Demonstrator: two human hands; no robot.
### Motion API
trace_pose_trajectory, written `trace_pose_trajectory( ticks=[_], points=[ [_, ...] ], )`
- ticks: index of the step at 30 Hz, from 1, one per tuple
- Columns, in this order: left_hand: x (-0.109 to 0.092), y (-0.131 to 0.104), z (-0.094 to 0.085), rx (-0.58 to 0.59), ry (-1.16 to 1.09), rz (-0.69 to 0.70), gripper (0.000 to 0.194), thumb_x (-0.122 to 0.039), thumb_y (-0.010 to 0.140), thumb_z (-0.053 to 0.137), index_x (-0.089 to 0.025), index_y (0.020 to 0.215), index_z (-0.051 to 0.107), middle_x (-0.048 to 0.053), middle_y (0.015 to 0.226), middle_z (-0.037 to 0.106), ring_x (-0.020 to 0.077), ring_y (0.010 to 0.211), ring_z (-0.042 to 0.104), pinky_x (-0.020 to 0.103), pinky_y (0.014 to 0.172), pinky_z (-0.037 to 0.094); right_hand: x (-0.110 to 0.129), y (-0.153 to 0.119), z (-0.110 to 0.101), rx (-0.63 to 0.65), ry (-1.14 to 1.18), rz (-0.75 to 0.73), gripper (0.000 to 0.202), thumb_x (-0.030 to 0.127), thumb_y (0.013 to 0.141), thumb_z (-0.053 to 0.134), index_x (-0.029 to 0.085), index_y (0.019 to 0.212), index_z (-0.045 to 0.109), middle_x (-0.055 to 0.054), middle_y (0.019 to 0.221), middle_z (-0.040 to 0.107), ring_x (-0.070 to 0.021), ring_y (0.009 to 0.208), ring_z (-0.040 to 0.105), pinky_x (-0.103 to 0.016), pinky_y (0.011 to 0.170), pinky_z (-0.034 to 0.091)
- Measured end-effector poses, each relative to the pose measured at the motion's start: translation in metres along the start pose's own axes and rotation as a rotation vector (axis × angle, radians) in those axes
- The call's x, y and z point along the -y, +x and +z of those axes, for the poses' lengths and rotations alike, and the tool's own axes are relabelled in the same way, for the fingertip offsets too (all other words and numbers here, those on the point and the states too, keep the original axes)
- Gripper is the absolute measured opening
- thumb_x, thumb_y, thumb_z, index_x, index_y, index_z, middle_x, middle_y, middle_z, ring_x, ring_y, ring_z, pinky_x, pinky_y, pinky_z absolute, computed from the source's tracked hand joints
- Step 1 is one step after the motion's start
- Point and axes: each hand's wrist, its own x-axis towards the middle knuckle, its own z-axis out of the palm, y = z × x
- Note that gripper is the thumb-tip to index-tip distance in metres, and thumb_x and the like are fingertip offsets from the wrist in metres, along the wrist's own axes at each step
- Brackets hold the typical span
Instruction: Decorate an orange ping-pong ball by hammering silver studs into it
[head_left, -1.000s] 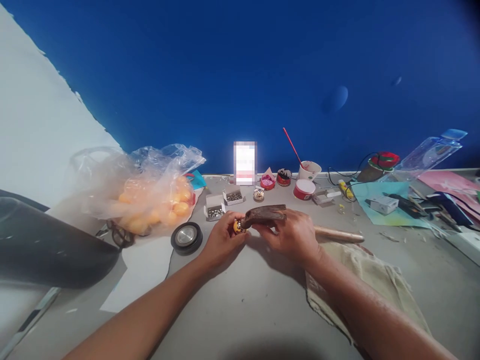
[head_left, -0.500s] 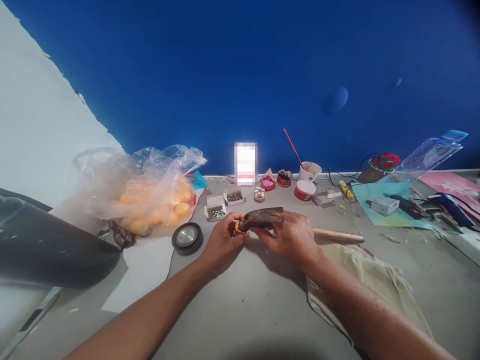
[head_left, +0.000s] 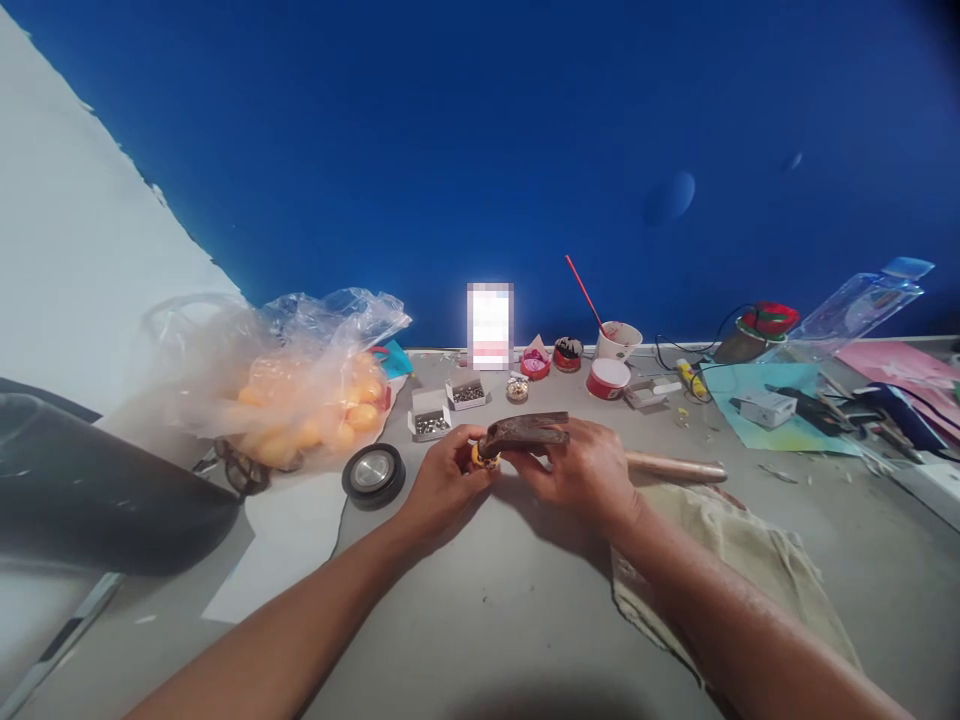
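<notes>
My right hand (head_left: 589, 470) is closed around a claw hammer (head_left: 529, 430) close to its dark, worn metal head. The wooden handle (head_left: 679, 466) sticks out to the right behind that hand. Between the fingers of my left hand (head_left: 446, 475) is a small yellow round object (head_left: 486, 457), and the hammer's striking end touches or nearly touches it. The fingers cover most of this object, so its kind is unclear. Left of my left hand lies a black disc with a silver centre (head_left: 373, 474). Two small open boxes of metal bits (head_left: 431, 420) stand just beyond.
A clear plastic bag (head_left: 330, 310) with yellow-orange balls (head_left: 360, 405) lies at left, near a dark grey cylinder (head_left: 97, 485). At the back are a paper cup (head_left: 619, 342) and a red tub (head_left: 608, 378). A beige cloth (head_left: 720, 560) lies under my right forearm.
The yellow object shows slightly more beneath the hammer head, which has tilted a little. Both hands keep nearly the same place and grip.
</notes>
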Motion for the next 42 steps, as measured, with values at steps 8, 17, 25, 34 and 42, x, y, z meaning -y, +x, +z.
trace_pose_trajectory(
  ticks=[8, 17, 25, 34, 42],
  points=[
    [-0.0006, 0.0017, -0.0005, 0.029, -0.027, -0.008, 0.037, -0.026, 0.074, 0.082, -0.016, 0.109, 0.072, 0.003, 0.089, 0.071, 0.0165, 0.077, 0.059, 0.028, 0.070, 0.043, 0.0005, 0.0022, -0.0018, 0.024, 0.002, 0.030, 0.025, 0.046, 0.091, 0.068, 0.024, 0.086, 0.080, -0.002, 0.069, 0.076, -0.0167, 0.061, 0.064, -0.030, 0.059, 0.034],
    [0.0007, 0.0019, -0.0007, 0.004, -0.003, -0.003, 0.038, -0.025, 0.075, 0.081, -0.018, 0.112, 0.073, -0.001, 0.080, 0.065, 0.0135, 0.070, 0.053, 0.026, 0.065, 0.039, -0.0026, 0.0024, -0.0027, -0.006, -0.039, 0.020, 0.030, 0.049, 0.091, 0.068, 0.023, 0.084, 0.080, -0.003, 0.068, 0.075, -0.0174, 0.059, 0.065, -0.030, 0.059, 0.034],
    [-0.0018, 0.0019, 0.0022, -0.016, -0.033, -0.016, 0.041, -0.022, 0.074, 0.080, -0.018, 0.114, 0.072, 0.001, 0.085, 0.069, 0.0125, 0.070, 0.053, 0.025, 0.063, 0.039, -0.0049, 0.0033, -0.0046, 0.020, -0.029, 0.007, 0.026, 0.046, 0.091, 0.069, 0.023, 0.089, 0.081, -0.003, 0.071, 0.076, -0.0171, 0.059, 0.064, -0.030, 0.059, 0.033],
    [-0.0016, 0.0032, -0.0002, -0.007, 0.021, -0.027, 0.046, -0.024, 0.073, 0.080, -0.018, 0.118, 0.070, 0.001, 0.084, 0.070, 0.0133, 0.071, 0.056, 0.026, 0.065, 0.042, -0.0044, 0.0023, -0.0032, 0.000, -0.037, -0.006, 0.027, 0.048, 0.090, 0.069, 0.023, 0.088, 0.081, -0.002, 0.070, 0.076, -0.0173, 0.059, 0.064, -0.031, 0.058, 0.032],
    [0.0016, 0.0056, 0.0000, -0.029, -0.046, -0.082, 0.056, -0.029, 0.073, 0.083, -0.017, 0.122, 0.059, 0.001, 0.087, 0.070, 0.0141, 0.075, 0.061, 0.027, 0.070, 0.048, -0.0032, 0.0028, -0.0047, 0.052, -0.020, 0.028, 0.028, 0.048, 0.092, 0.067, 0.024, 0.092, 0.082, -0.002, 0.073, 0.077, -0.0168, 0.063, 0.064, -0.030, 0.059, 0.033]
  ],
)
